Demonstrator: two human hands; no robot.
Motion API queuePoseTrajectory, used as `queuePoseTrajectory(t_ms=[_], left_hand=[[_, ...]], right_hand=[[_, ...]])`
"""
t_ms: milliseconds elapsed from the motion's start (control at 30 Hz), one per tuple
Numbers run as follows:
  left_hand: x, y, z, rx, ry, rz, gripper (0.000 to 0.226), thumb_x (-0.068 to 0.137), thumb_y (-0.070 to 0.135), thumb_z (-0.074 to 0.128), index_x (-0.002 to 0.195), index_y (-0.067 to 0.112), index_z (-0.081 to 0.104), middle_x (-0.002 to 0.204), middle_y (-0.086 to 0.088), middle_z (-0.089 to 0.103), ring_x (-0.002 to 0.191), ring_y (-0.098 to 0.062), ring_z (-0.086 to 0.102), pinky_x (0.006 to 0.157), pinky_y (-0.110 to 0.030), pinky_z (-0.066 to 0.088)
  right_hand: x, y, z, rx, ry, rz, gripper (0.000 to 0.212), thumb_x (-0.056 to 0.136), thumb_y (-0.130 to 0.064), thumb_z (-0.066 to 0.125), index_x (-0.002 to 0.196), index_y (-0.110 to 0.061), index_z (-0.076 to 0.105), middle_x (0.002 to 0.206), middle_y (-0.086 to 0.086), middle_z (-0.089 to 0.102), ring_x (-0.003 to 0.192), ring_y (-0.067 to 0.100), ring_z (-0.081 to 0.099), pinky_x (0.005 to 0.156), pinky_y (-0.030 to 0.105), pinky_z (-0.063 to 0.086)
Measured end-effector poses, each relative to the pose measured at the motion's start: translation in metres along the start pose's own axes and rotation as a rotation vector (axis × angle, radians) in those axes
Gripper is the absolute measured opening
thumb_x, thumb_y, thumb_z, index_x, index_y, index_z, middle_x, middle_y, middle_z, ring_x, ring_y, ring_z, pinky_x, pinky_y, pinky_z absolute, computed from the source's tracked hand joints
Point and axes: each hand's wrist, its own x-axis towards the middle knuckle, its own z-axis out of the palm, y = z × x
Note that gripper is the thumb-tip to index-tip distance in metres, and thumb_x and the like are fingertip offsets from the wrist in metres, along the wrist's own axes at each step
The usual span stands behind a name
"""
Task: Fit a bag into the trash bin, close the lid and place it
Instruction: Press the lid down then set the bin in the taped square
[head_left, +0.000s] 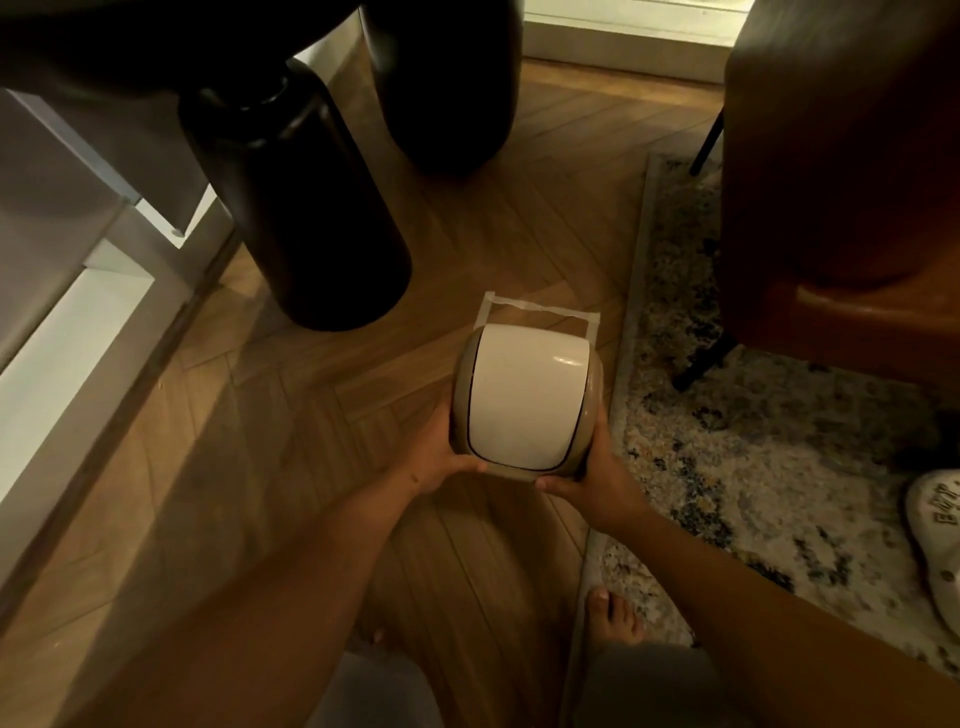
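Observation:
A small beige trash bin (462, 384) with a white swing lid (524, 395) is held between both hands over the wooden floor. The lid is closed. My left hand (439, 457) grips the bin's left near side and my right hand (587, 475) grips its right near corner. Just beyond the bin, a square outline of white tape (540, 309) is stuck on the floor; the bin covers its near part. No bag is visible.
A tall dark vase (301, 208) stands to the left and another dark vessel (447, 83) behind. A brown leather chair (841, 171) sits on a patterned rug (769, 467) at right. White furniture (62, 322) lines the left. My bare feet (615, 618) are below, and a white slipper (940, 545) lies far right.

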Motion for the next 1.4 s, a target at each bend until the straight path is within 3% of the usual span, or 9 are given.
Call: queuePoseTrajectory(t_ms=[100,233,333,433,600,867,1067,1200,1400], left_hand=[[0.017,0.001,-0.001,0.011,0.018,0.014,0.117,0.064,0.037,0.091,0.155,0.031,0.018,0.155,0.003,0.038,0.138,-0.011,0.036,0.108,-0.029,0.034],[0.041,0.001,-0.005,0.056,0.023,0.043,0.116,0.064,0.042,0.090,0.154,0.032,0.019,0.155,0.003,0.038,0.138,-0.009,0.035,0.097,-0.008,0.028],[0.061,0.000,-0.011,0.067,0.057,0.053,0.121,0.057,0.053,0.090,0.154,0.034,0.019,0.155,0.004,0.038,0.133,-0.003,0.034,0.101,-0.017,0.032],[0.080,0.002,-0.023,0.073,0.049,0.073,0.126,0.054,0.058,0.088,0.155,0.032,0.018,0.156,0.003,0.037,0.137,-0.008,0.035,0.108,-0.029,0.034],[0.114,0.003,-0.044,0.112,0.111,0.074,0.113,0.061,0.044,0.091,0.153,0.023,0.027,0.152,-0.002,0.043,0.138,-0.016,0.039,0.105,-0.025,0.032],[0.163,0.000,-0.081,0.121,0.106,0.083,0.106,0.071,0.039,0.087,0.153,0.025,0.023,0.155,0.002,0.039,0.138,-0.006,0.032,0.111,-0.028,0.030],[0.191,0.000,-0.093,0.111,0.145,0.046,0.108,0.070,0.046,0.085,0.155,0.032,0.020,0.155,0.002,0.041,0.140,-0.014,0.035,0.109,-0.028,0.029],[0.204,0.006,-0.103,0.127,0.147,0.007,0.108,0.069,0.047,0.086,0.154,0.033,0.020,0.154,0.000,0.042,0.141,-0.022,0.039,0.115,-0.046,0.035],[0.211,0.017,-0.105,0.183,0.152,-0.027,0.116,0.061,0.046,0.091,0.153,0.030,0.023,0.155,-0.002,0.042,0.142,-0.023,0.039,0.114,-0.044,0.036]], right_hand=[[0.021,0.008,-0.007,0.038,-0.010,0.007,0.134,0.064,-0.025,0.094,0.150,-0.046,-0.007,0.143,-0.020,0.039,0.127,-0.003,0.040,0.086,-0.005,0.036],[0.051,0.013,-0.021,0.032,-0.065,0.031,0.133,0.064,-0.024,0.094,0.140,-0.044,-0.013,0.138,-0.016,0.037,0.125,-0.001,0.038,0.074,-0.010,0.032],[0.076,0.012,-0.031,0.013,-0.109,0.001,0.135,0.064,-0.023,0.095,0.148,-0.033,-0.010,0.145,-0.010,0.036,0.131,0.004,0.038,0.087,-0.002,0.036],[0.103,0.004,-0.038,0.007,-0.159,-0.009,0.137,0.064,-0.030,0.094,0.155,-0.018,-0.009,0.154,-0.001,0.035,0.140,0.015,0.037,0.104,0.025,0.038],[0.146,-0.011,-0.038,0.058,-0.184,-0.046,0.145,0.058,-0.048,0.092,0.156,-0.026,-0.013,0.154,-0.003,0.037,0.141,0.016,0.039,0.112,0.048,0.040],[0.210,-0.020,-0.033,0.036,-0.164,-0.128,0.131,0.058,-0.054,0.091,0.154,-0.039,0.003,0.141,-0.030,0.041,0.133,-0.004,0.044,0.110,0.032,0.042],[0.247,-0.030,-0.029,0.005,-0.125,-0.119,0.121,0.070,-0.032,0.089,0.156,-0.020,0.006,0.148,0.001,0.048,0.134,0.016,0.048,0.111,0.044,0.043],[0.264,-0.032,-0.029,-0.027,-0.089,-0.135,0.115,0.071,-0.029,0.089,0.154,-0.017,0.010,0.146,0.002,0.049,0.133,0.018,0.048,0.110,0.044,0.043],[0.261,-0.030,-0.028,-0.017,-0.017,-0.159,0.114,0.071,-0.021,0.089,0.156,-0.017,0.012,0.147,0.000,0.047,0.130,0.012,0.046,0.105,0.030,0.041]])
